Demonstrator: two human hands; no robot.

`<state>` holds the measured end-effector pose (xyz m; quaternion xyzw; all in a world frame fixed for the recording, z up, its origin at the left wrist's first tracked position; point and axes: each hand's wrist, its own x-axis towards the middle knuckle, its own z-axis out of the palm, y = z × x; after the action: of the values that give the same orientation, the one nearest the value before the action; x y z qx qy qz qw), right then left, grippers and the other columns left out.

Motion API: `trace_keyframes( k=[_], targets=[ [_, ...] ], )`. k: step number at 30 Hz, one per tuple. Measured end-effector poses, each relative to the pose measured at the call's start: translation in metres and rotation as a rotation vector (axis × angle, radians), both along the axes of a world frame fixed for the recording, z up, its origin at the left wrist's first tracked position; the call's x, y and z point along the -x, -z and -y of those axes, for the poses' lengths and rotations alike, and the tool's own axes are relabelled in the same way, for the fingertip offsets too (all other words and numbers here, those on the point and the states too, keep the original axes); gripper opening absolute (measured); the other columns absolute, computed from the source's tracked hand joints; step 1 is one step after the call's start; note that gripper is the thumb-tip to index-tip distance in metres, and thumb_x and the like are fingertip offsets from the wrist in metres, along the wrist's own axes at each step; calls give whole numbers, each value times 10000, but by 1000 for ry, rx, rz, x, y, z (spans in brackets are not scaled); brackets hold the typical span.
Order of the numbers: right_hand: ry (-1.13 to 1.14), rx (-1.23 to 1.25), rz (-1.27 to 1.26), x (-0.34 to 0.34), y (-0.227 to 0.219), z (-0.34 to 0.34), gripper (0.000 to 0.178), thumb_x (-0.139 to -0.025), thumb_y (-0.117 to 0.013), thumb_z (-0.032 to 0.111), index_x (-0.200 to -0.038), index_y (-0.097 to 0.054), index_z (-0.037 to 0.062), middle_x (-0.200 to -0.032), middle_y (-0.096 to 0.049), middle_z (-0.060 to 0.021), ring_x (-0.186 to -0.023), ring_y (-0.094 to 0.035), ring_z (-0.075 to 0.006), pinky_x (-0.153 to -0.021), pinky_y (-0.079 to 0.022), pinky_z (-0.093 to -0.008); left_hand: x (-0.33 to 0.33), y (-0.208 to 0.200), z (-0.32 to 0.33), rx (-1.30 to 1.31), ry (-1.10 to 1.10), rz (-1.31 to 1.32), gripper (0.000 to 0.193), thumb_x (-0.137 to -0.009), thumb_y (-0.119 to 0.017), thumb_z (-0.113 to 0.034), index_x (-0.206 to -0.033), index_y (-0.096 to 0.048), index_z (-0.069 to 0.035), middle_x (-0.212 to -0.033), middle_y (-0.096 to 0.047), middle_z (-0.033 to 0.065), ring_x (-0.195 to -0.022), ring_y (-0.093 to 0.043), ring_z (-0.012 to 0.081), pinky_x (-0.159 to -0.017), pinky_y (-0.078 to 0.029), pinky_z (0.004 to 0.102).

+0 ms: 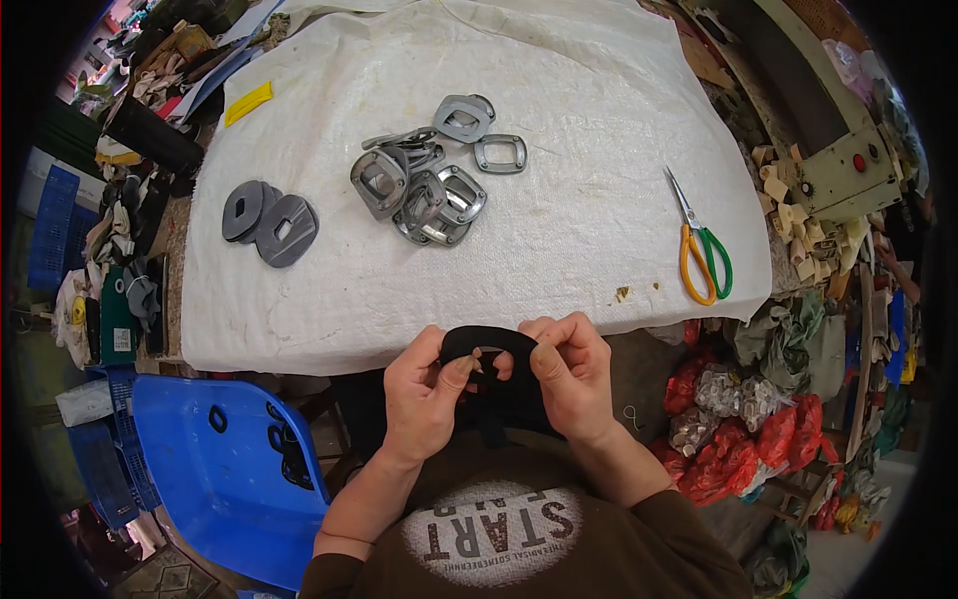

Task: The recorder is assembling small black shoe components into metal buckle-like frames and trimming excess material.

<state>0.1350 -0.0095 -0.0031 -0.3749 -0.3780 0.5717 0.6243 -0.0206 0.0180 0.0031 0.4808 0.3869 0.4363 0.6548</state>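
Note:
My left hand (424, 394) and my right hand (577, 384) grip a black, band-like piece (489, 335) from its two sides, just off the table's front edge. It curves like part of a ring, with an opening below its upper edge where some fingertips show. Its exact kind is unclear, and its lower part merges with the dark background. Both hands have thumbs pressed against it. Farther off, in the middle of the table, lies a loose pile of metal buckle-like frames (381, 184). Several flat grey rounded pieces with a central slot (287, 231) overlap at the left.
Scissors (696, 240) with orange and green handles lie at the table's right. A yellow packet (248, 104) rests at the far left on the white sheet (599, 180). A blue tub (190, 469) holding black rings stands lower left; red bags (723, 464) sit lower right.

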Motion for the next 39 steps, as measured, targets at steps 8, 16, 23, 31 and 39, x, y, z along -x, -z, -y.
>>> trace_keyframes(
  k=[8,16,23,31,39],
  targets=[
    [-90,120,-373,8,-13,-1,187,-864,-543,183,-811,-440,36,-722,-549,-130,-649,-511,-181,-668,-429,-300,-2,2,3,-48,-15,33,181,-865,-562,-161,-875,-564,19,-774,-512,18,-660,-493,68,-567,-431,195],
    [-155,174,-398,4,-16,-1,219,-900,-484,224,-895,-440,10,-722,-585,-154,-678,-574,-216,-747,-457,-356,3,1,-2,-104,59,1,228,-856,-578,-207,-844,-568,20,-746,-494,21,-650,-486,69,-548,-421,194],
    [-205,65,-26,-9,-14,-3,168,-912,-458,160,-929,-444,-7,-843,-603,-206,-757,-602,-233,-722,-486,-363,5,-1,-4,-70,32,-57,251,-853,-583,-234,-840,-574,16,-717,-484,6,-622,-451,60,-516,-363,195],
    [-122,123,-397,6,-9,0,152,-882,-516,155,-833,-457,24,-748,-585,-144,-648,-557,-176,-644,-454,-292,4,3,-8,-458,-63,-207,229,-836,-596,-221,-840,-598,8,-649,-484,49,-561,-438,128,-501,-338,230],
    [-303,140,-638,6,0,2,146,-858,-535,174,-828,-457,53,-704,-569,-152,-591,-538,-193,-703,-419,-321,4,5,-8,-479,-63,-156,209,-822,-612,-200,-840,-602,8,-652,-498,45,-559,-445,121,-488,-335,234]
  ],
)
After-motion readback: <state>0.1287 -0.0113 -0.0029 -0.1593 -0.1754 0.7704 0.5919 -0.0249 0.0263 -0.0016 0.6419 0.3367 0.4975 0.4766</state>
